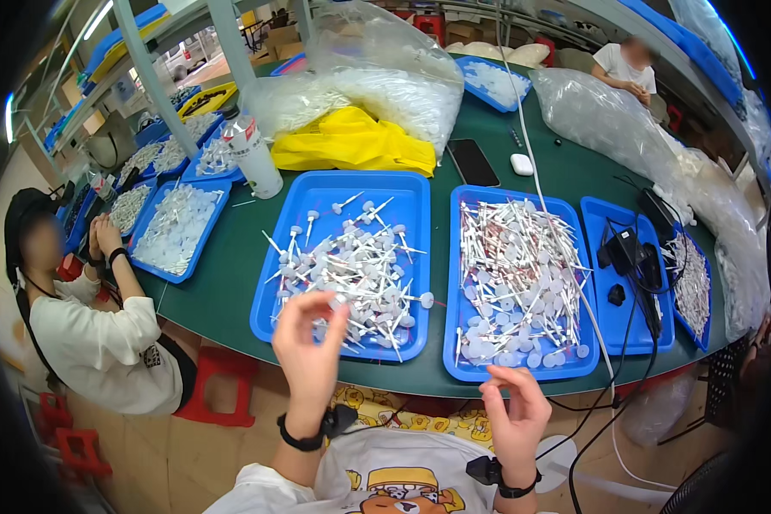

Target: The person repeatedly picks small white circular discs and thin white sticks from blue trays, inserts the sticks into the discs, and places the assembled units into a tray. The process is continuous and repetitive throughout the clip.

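The left hand (308, 343) is raised at the near edge of the green table (231, 265), fingers curled together over the near rim of a blue tray (403, 193) heaped with small white plastic stems (355, 274); whether it pinches one I cannot tell. The right hand (516, 409) hovers just below the neighbouring blue tray (456, 283) of similar stems (518, 274), fingers loosely apart, seemingly empty.

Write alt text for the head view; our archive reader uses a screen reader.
A person's bare left hand and right hand hover at the near edge of a green table, before two blue plastic trays: the left tray and right tray hold small white plastic stick parts. Whether either hand holds anything is unclear.
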`<move>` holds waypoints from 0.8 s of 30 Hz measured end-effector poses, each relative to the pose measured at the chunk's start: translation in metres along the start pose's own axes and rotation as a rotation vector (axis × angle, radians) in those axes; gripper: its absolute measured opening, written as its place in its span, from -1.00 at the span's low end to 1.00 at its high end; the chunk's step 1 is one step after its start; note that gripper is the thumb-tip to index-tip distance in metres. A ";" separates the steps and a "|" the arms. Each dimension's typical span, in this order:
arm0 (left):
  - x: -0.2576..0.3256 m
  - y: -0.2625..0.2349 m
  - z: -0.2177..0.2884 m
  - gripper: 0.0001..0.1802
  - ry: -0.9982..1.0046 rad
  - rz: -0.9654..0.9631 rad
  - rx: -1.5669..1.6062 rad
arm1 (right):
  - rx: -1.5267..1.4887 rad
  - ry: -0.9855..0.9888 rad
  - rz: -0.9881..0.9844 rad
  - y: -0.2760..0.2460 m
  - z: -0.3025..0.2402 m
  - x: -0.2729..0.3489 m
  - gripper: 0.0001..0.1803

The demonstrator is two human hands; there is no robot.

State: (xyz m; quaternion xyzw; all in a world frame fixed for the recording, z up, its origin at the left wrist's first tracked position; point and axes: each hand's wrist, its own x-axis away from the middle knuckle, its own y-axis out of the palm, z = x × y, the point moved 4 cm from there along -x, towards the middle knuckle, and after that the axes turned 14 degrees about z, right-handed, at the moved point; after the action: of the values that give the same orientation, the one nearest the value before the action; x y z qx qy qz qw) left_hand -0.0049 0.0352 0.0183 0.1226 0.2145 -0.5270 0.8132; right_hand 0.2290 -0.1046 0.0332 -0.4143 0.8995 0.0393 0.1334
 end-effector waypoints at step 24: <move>0.122 -0.016 -0.073 -0.58 1.152 -0.040 -0.733 | 0.346 0.341 0.036 0.013 0.069 -0.449 -0.61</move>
State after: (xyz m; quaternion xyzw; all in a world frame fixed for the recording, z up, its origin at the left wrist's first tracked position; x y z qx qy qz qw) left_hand 0.0079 -0.0384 -0.1037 0.0964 0.7799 -0.2859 0.5483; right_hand 0.5127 0.2462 0.0884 -0.3698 0.9095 -0.1836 0.0478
